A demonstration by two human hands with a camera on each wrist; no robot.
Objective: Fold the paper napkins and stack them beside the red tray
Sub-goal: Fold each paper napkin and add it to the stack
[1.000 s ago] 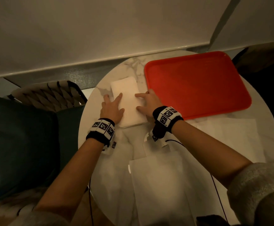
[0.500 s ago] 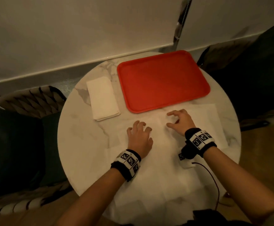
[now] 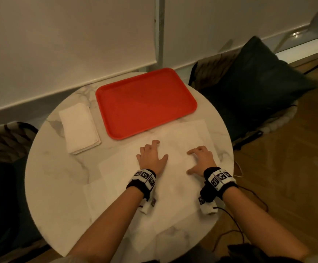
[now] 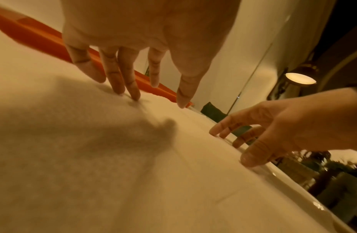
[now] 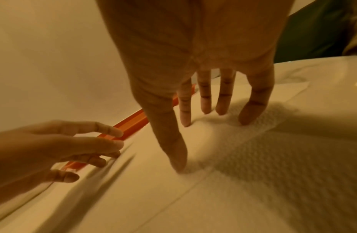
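The stack of folded white paper napkins [image 3: 79, 128] lies by the round marble table [image 3: 46, 168]'s far-left edge, its long axis running near-to-far beside the red plastic tray [image 3: 144, 103]. Left hand [image 3: 151, 158] and right hand [image 3: 201, 160], fingers spread and grasping nothing, press an unfolded white paper napkin [image 3: 177, 149] near the table's right edge.

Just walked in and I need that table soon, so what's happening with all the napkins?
A person is folding paper napkins. A stack of folded napkins lies on the round table, beside the red tray. Both hands rest fingertips on an unfolded napkin spread in front of the tray: left hand, right hand. More unfolded sheets lie nearer the person, so folding remains.
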